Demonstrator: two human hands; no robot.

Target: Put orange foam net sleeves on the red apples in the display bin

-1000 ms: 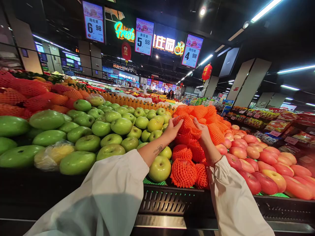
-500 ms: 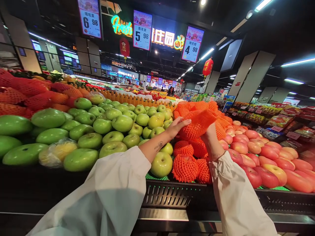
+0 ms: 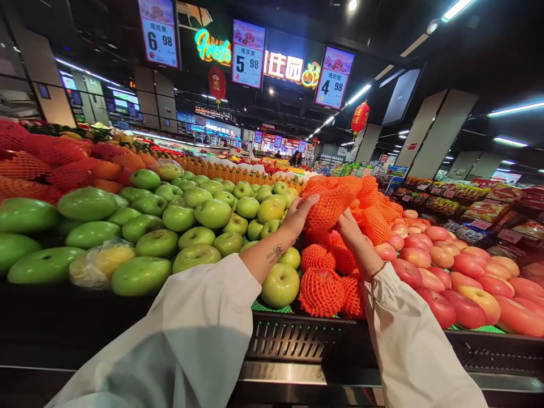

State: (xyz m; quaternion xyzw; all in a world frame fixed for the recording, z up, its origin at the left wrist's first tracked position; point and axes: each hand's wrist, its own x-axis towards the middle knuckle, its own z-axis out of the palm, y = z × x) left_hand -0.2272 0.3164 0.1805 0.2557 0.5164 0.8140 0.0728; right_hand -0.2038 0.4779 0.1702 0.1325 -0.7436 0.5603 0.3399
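Note:
Between my two hands, above the pile, is a fruit in an orange foam net; the net hides what kind of fruit it is. My left hand grips its left side, thumb lying along the front. Lower right, my right hand has its fingers closed at the net's underside, partly hidden behind it. Right below sit several more fruits in orange foam nets. Green apples lie beside my left forearm, and red apples are heaped to the right of my right forearm.
A black slotted crate edge runs along the front of the display. Large green mangoes and a plastic-wrapped yellow fruit lie at left. Packaged snacks fill shelves at right. A person is far back.
My right hand has moved left and slightly down, closer to my left hand. The loose net end that stuck out to the right is now drawn in around the fruit.

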